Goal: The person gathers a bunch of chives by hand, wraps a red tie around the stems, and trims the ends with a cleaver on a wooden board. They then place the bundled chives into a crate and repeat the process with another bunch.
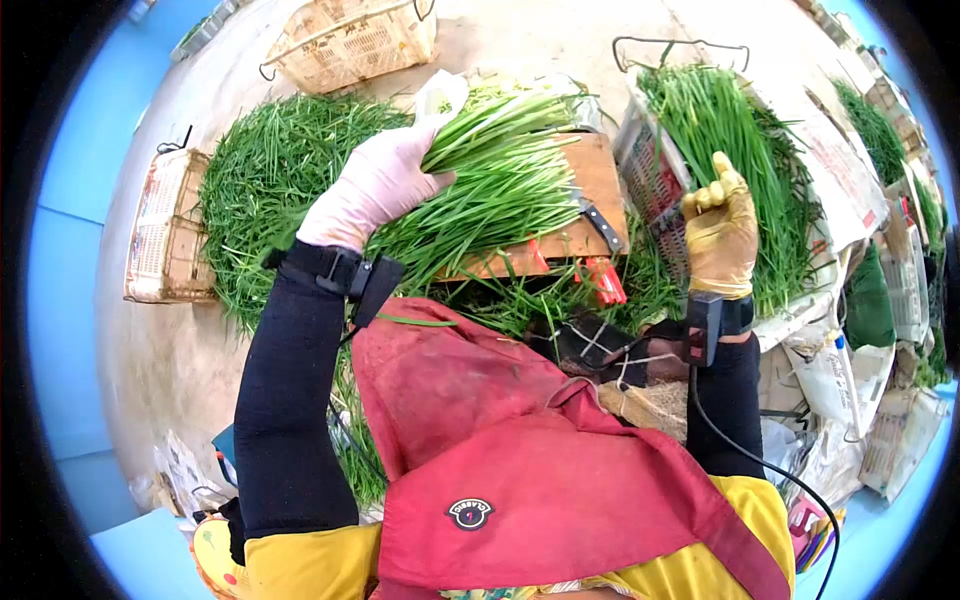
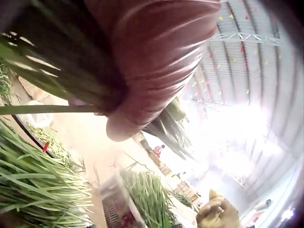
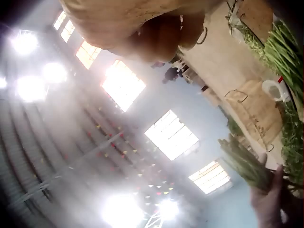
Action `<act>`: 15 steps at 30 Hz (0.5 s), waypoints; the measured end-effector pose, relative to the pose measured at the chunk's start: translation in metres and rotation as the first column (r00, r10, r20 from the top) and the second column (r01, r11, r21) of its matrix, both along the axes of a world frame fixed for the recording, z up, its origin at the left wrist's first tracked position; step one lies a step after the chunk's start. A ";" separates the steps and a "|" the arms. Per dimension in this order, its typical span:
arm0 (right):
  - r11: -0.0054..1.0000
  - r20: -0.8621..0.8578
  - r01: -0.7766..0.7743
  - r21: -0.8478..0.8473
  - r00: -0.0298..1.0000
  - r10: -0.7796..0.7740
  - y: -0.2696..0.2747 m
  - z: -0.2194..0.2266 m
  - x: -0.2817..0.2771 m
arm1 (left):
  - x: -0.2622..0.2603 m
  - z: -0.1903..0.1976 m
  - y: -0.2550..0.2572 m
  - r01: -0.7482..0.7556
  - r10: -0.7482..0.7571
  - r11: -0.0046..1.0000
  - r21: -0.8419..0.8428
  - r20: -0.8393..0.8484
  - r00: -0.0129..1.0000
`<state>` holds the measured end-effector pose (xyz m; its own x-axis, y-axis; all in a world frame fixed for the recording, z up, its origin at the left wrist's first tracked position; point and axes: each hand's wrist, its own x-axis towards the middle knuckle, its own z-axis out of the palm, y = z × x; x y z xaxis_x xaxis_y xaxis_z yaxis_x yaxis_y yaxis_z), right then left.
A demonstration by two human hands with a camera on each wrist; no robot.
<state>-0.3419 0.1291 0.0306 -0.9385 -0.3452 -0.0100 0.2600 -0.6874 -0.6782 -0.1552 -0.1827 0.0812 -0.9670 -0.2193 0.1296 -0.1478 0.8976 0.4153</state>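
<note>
My left hand (image 1: 378,188), in a pale pink glove, grips a bunch of chives (image 1: 500,125) above the heap at the middle. In the right wrist view the same bunch (image 3: 244,164) rises out of the left hand (image 3: 268,199). More cut chives (image 1: 470,215) lie beneath it on a wooden board (image 1: 592,165). A black-handled knife (image 1: 602,224) rests at the board's right side. My right hand (image 1: 722,228), in a stained yellow glove, is raised over the right crate of chives (image 1: 700,110) with its fingers loosely bent and nothing seen in them.
A big pile of loose green leaves (image 1: 270,180) spreads left of the board, beside a crate (image 1: 165,225). Another crate (image 1: 350,45) stands behind. Red strips (image 1: 605,280) lie at the board's front edge. Crates and sacks (image 1: 840,180) line the right.
</note>
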 end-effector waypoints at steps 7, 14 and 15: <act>0.994 0.076 -0.098 0.054 0.993 0.094 -0.039 -0.074 -0.023 | -0.087 -0.118 -0.030 0.115 -0.114 0.993 -0.004 0.099 0.989; 0.969 0.152 -0.212 0.130 0.969 0.192 -0.057 -0.123 -0.035 | -0.106 -0.194 -0.032 0.064 -0.036 0.985 -0.159 0.171 0.985; 0.960 0.142 -0.239 0.145 0.965 0.219 -0.059 -0.131 -0.037 | -0.104 -0.202 -0.034 0.036 -0.025 0.996 -0.078 0.139 0.990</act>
